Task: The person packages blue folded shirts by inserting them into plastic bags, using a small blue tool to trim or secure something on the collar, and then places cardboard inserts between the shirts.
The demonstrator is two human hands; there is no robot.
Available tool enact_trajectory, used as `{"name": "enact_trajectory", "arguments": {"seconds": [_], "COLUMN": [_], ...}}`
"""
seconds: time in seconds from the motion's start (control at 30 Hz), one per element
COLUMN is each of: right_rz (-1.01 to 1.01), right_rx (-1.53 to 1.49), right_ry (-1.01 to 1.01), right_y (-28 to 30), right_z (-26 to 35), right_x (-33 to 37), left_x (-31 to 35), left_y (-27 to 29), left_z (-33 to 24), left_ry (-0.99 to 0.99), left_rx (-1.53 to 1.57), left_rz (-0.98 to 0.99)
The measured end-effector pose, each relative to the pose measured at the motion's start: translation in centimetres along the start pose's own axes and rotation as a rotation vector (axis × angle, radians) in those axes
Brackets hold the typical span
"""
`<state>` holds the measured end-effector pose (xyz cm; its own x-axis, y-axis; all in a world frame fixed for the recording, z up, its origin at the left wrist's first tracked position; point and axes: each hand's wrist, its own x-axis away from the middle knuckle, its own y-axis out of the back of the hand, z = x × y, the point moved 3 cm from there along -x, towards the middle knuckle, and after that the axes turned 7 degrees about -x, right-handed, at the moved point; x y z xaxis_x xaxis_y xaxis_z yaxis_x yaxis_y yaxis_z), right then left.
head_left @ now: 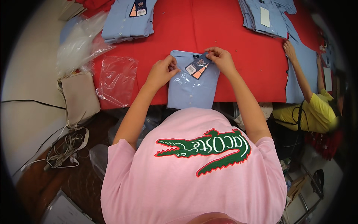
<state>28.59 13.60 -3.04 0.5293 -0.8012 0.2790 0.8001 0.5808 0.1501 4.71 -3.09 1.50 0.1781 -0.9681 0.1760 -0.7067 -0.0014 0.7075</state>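
A folded light-blue shirt [191,91] lies in front of me at the table's near edge, with shiny clear plastic over it. On its upper part a dark-blue hang tag [197,67] with orange patches sits at a slant. My left hand [162,71] is closed in a pinch at the shirt's upper left side, on the plastic bag [182,77]. At the upper right corner, my right hand [221,59] pinches beside the tag's top end; its fingertips seem to grip the plastic too, though the tag's corner is close against them.
A loose clear bag [117,80] lies left on the red-covered table [257,71], below more plastic bags [80,44]. Stacks of folded blue shirts [126,22] stand far left and far right [257,18]. At right, a person in yellow [317,112] handles a blue garment [304,74].
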Motion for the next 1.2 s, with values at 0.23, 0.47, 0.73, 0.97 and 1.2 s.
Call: {"name": "enact_trajectory", "arguments": {"seconds": [0.23, 0.47, 0.73, 0.97, 1.2], "right_rz": [0.132, 0.261, 0.277, 0.301, 0.366], "right_rx": [0.039, 0.384, 0.655, 0.333, 0.176], "right_ry": [0.019, 0.246, 0.153, 0.230, 0.043], "right_y": [-2.3, -2.7, 2.3, 1.9, 1.3], "right_z": [-1.3, 0.2, 2.4, 1.3, -0.7], "right_x": [-1.2, 0.6, 3.9, 3.6, 2.6], "left_x": [0.1, 0.2, -1.1, -3.0, -4.5], "left_y": [-1.3, 0.2, 1.2, 0.5, -0.2], "left_z": [0.0, -1.1, 1.6, 1.1, 1.8], "left_ry": [-0.020, -0.028, -0.128, -0.307, -0.200], "left_rx": [0.230, 0.321, -0.161, -0.271, -0.323], "left_rz": [0.019, -0.122, 0.048, -0.018, 0.115]}}
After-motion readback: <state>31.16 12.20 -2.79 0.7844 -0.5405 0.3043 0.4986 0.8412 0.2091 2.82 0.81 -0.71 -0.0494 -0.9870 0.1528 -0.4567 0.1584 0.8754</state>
